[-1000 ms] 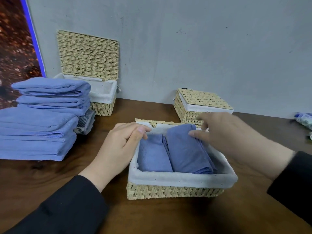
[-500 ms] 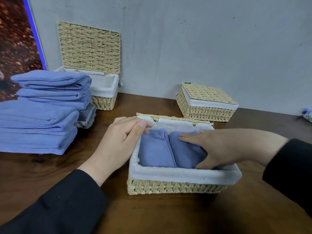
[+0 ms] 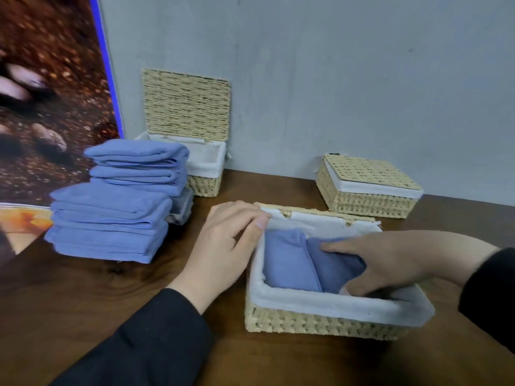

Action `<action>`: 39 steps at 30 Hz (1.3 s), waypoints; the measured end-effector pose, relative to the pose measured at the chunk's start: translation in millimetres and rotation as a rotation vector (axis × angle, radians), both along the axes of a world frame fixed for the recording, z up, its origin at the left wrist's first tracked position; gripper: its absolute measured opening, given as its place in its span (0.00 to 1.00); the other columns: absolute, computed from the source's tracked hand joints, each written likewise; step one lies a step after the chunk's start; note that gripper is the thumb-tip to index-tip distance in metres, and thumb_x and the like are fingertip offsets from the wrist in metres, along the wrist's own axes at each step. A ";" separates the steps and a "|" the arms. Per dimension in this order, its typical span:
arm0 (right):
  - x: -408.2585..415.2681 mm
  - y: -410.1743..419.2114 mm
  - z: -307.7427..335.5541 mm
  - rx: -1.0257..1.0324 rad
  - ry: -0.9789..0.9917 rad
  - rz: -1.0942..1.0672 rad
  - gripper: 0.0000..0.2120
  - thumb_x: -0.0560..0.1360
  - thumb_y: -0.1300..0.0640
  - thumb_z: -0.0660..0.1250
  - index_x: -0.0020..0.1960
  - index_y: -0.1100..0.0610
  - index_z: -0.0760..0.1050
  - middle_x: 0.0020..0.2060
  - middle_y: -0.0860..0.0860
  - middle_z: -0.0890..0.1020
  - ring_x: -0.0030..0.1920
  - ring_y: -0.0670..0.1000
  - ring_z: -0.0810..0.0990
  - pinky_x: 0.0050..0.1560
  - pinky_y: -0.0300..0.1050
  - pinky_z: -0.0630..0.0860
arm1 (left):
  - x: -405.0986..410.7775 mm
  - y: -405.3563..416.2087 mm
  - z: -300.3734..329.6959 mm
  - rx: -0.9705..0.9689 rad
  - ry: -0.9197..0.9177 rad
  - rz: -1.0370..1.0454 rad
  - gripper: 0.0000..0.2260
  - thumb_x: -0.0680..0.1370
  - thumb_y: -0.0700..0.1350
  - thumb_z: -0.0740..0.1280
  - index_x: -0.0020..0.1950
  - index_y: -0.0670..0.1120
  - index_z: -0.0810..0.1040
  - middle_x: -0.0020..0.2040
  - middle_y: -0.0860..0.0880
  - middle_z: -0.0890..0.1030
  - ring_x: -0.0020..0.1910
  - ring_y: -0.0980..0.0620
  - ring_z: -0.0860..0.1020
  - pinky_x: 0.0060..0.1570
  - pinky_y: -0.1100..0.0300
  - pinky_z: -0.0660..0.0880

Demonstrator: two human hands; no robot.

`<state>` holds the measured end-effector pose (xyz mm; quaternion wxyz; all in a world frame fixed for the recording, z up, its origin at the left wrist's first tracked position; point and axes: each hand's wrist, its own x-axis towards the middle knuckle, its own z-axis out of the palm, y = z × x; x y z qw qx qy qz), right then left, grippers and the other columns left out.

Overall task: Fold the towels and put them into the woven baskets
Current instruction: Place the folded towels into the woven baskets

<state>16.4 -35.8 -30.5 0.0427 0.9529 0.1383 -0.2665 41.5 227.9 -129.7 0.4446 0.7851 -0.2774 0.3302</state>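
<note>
Item: shallow rectangular woven straw basket with white cloth liner [image 3: 331, 324], standing near the front edge of the dark wooden table [image 3: 83, 296], right of centre. Long axis runs left to right, parallel to that front edge; open side up.

Contents: two folded blue towels, side by side and touching. Left folded blue towel [image 3: 287, 263] and right folded blue towel [image 3: 334, 266] both lie with their long axes front to back, across the basket's length, each slightly tilted toward the other at the seam.

Left hand [image 3: 225, 252]: fingers curled over the basket's rear-left corner, thumb hooked on the liner rim, steadying it.

Right hand [image 3: 387, 263]: inside the basket, fingers fairly straight, pressing on the right towel; thumb tucked down at the front wall. Whether it pinches cloth cannot be told.

Step in hand, by judgement: seating the second towel, so this basket looks nearly filled. Next move likely calls for withdrawing the right hand without dragging the fold open, then taking another towel.

Remaining stock: stack of folded blue towels [image 3: 117, 207] toward the table's left edge; open lidded woven basket [image 3: 200, 174] at the rear edge behind it; closed small woven basket [image 3: 367, 188] at the rear right.
</note>
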 end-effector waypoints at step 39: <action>38.5 194.5 41.8 1.160 -0.308 0.047 0.15 0.76 0.63 0.72 0.56 0.48 0.76 0.42 0.43 0.82 0.40 0.42 0.79 0.39 0.36 0.75 | -10.7 126.2 31.1 -0.243 0.312 0.140 0.22 0.75 0.61 0.68 0.69 0.62 0.73 0.66 0.63 0.76 0.68 0.64 0.72 0.68 0.53 0.71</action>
